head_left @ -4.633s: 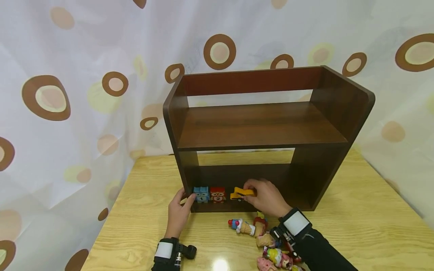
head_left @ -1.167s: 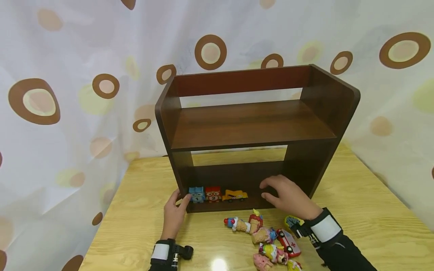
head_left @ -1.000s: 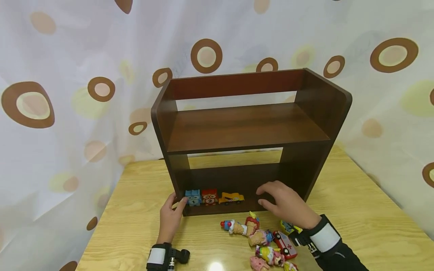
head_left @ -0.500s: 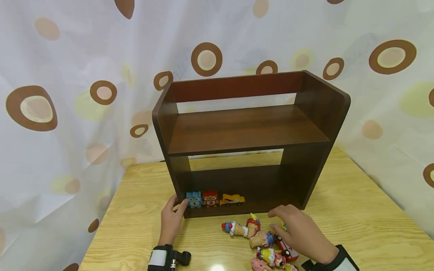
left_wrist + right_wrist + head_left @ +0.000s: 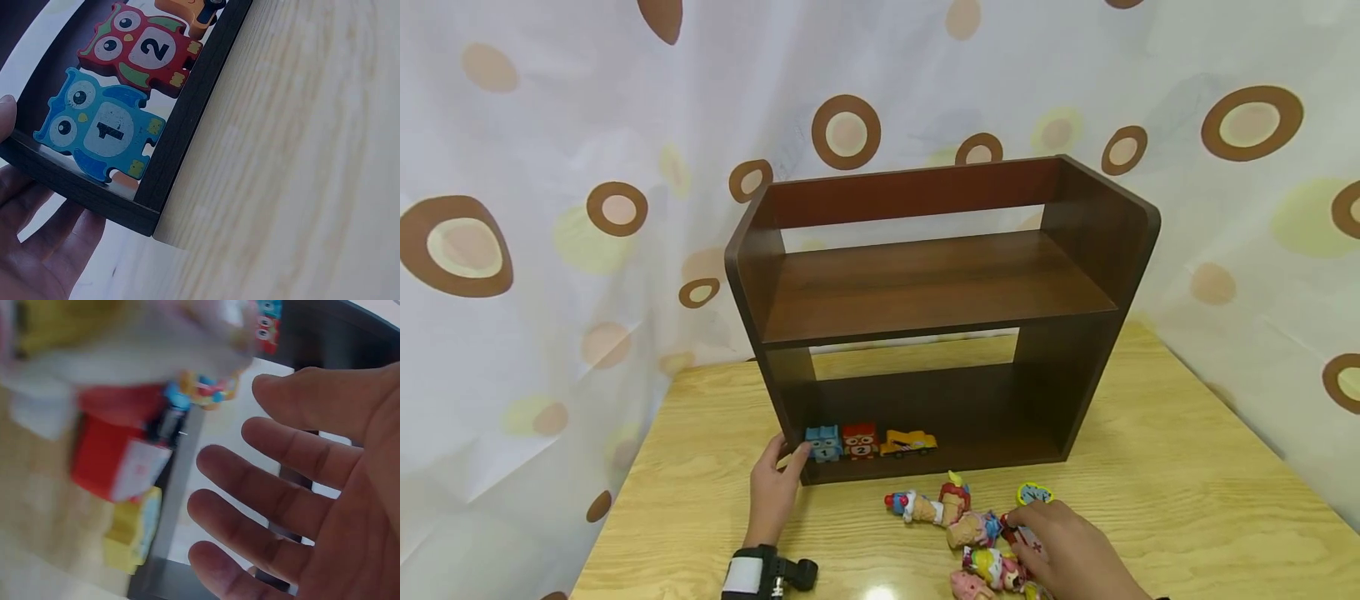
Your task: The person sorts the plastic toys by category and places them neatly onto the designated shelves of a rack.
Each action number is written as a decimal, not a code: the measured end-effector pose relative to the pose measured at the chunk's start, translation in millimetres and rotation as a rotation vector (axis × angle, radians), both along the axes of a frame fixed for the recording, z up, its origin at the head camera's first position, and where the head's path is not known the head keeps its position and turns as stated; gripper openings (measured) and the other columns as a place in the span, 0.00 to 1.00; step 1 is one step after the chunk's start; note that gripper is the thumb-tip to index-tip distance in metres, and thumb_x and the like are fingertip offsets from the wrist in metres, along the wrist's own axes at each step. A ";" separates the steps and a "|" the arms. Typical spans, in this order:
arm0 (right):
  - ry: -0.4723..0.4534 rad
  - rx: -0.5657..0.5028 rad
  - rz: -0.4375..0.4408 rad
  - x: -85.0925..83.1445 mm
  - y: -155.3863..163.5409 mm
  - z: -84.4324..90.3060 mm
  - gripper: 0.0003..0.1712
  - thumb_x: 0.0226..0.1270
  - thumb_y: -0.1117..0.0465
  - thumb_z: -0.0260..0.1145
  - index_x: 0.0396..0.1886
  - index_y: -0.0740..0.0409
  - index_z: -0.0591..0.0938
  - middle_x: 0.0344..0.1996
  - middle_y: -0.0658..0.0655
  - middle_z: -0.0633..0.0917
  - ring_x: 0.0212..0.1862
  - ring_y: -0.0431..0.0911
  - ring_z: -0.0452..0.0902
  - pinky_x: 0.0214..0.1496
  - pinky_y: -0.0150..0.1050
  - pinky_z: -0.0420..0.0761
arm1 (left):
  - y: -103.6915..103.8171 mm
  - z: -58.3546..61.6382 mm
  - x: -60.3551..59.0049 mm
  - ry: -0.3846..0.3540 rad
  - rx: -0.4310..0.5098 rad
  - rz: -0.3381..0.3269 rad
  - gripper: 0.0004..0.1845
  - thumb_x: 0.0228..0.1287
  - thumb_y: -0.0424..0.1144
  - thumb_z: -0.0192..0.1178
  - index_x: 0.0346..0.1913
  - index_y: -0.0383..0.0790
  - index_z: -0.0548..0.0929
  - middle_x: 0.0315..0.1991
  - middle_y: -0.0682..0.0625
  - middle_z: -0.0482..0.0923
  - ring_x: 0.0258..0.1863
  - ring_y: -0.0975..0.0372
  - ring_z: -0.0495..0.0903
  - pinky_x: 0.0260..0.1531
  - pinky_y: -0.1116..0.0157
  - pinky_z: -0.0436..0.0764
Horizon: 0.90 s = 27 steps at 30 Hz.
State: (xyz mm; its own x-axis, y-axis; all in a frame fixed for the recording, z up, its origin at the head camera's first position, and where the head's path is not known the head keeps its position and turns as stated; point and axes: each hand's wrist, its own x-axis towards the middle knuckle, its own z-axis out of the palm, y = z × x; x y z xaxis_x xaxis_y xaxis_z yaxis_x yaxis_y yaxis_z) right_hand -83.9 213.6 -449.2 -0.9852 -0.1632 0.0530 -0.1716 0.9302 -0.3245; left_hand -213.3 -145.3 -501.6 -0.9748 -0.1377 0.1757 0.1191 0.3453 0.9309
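My left hand (image 5: 772, 493) grips the left side panel of a dark brown two-tier shelf (image 5: 940, 287), thumb inside and fingers outside. Close to the thumb stands a blue owl block marked 1 (image 5: 103, 125). A red owl block marked 2 (image 5: 142, 49) and a yellow toy truck (image 5: 908, 442) follow it in a row on the bottom tier. My right hand (image 5: 1070, 546) reaches down over the toy pile, fingertips right at a red-and-white toy ambulance (image 5: 1028, 540). In the right wrist view its fingers are spread, with nothing between them, and the ambulance (image 5: 106, 456) looks blurred.
Ice-cream-cone toys (image 5: 917, 506) and other small figures lie in a heap on the wooden table (image 5: 1187, 500) before the shelf. Behind the ambulance is a yellow-rimmed, clock-like toy (image 5: 1034, 493). A patterned curtain (image 5: 625, 108) hangs behind the table.
The yellow truck, earlier pinched by my right hand, now stands beside the red owl. My right hand has let go and moved down to the toy pile. My left hand has stayed.
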 end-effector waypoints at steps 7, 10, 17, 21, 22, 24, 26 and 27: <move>0.030 0.036 0.016 -0.7 1.0 -14.4 0.09 0.58 0.52 0.74 0.38 0.42 0.85 0.38 0.42 0.84 0.41 0.41 0.80 0.41 0.42 0.83 | -1.5 -0.2 0.6 -0.012 0.006 -0.005 0.26 0.71 0.51 0.58 0.67 0.42 0.75 0.64 0.41 0.77 0.64 0.47 0.75 0.61 0.45 0.77; 0.035 0.047 -0.001 -1.5 0.0 -16.3 0.09 0.58 0.52 0.74 0.38 0.42 0.85 0.36 0.41 0.83 0.40 0.40 0.80 0.40 0.40 0.82 | -1.3 -0.2 0.3 -0.013 0.009 -0.013 0.26 0.71 0.51 0.58 0.66 0.42 0.75 0.64 0.41 0.77 0.65 0.47 0.74 0.62 0.45 0.77; -0.030 0.040 -0.084 -4.9 -3.4 -15.1 0.11 0.57 0.53 0.74 0.39 0.47 0.85 0.33 0.44 0.80 0.35 0.37 0.73 0.38 0.39 0.80 | -2.0 -1.0 0.6 -0.018 0.019 -0.027 0.26 0.72 0.52 0.58 0.67 0.43 0.74 0.64 0.42 0.77 0.66 0.47 0.73 0.62 0.45 0.76; -0.022 0.036 -0.084 -6.6 -0.9 -13.9 0.12 0.58 0.54 0.73 0.41 0.50 0.85 0.34 0.46 0.80 0.36 0.37 0.75 0.39 0.39 0.82 | -2.2 -1.1 -0.5 -0.018 0.020 -0.027 0.27 0.72 0.52 0.57 0.67 0.44 0.74 0.65 0.42 0.76 0.66 0.47 0.73 0.62 0.45 0.76; -0.010 0.037 -0.078 -6.9 0.2 -13.8 0.11 0.59 0.55 0.73 0.41 0.50 0.85 0.35 0.46 0.80 0.36 0.37 0.75 0.39 0.39 0.82 | -2.1 -1.1 -0.7 -0.018 0.019 -0.026 0.27 0.72 0.53 0.57 0.67 0.44 0.74 0.65 0.42 0.76 0.66 0.47 0.73 0.62 0.45 0.76; 0.006 0.032 -0.077 -7.3 1.7 -13.8 0.09 0.61 0.56 0.71 0.41 0.51 0.85 0.35 0.46 0.80 0.35 0.37 0.75 0.37 0.38 0.81 | -1.8 -1.1 -1.0 -0.022 0.015 -0.023 0.27 0.71 0.53 0.57 0.67 0.44 0.74 0.65 0.42 0.76 0.66 0.47 0.73 0.62 0.46 0.76; 0.004 0.026 -0.089 -8.3 2.9 -14.2 0.09 0.62 0.56 0.71 0.40 0.51 0.85 0.35 0.48 0.81 0.36 0.38 0.76 0.38 0.39 0.82 | -1.6 -1.4 -1.0 -0.023 0.010 -0.022 0.27 0.71 0.53 0.57 0.67 0.44 0.74 0.65 0.42 0.76 0.66 0.47 0.73 0.62 0.46 0.77; -0.006 0.021 -0.099 -8.8 3.1 -14.3 0.10 0.62 0.55 0.71 0.40 0.52 0.85 0.35 0.49 0.81 0.36 0.39 0.76 0.38 0.40 0.83 | -1.4 -1.7 -0.9 -0.024 0.008 -0.022 0.27 0.72 0.53 0.57 0.67 0.43 0.74 0.65 0.42 0.76 0.66 0.47 0.73 0.62 0.46 0.76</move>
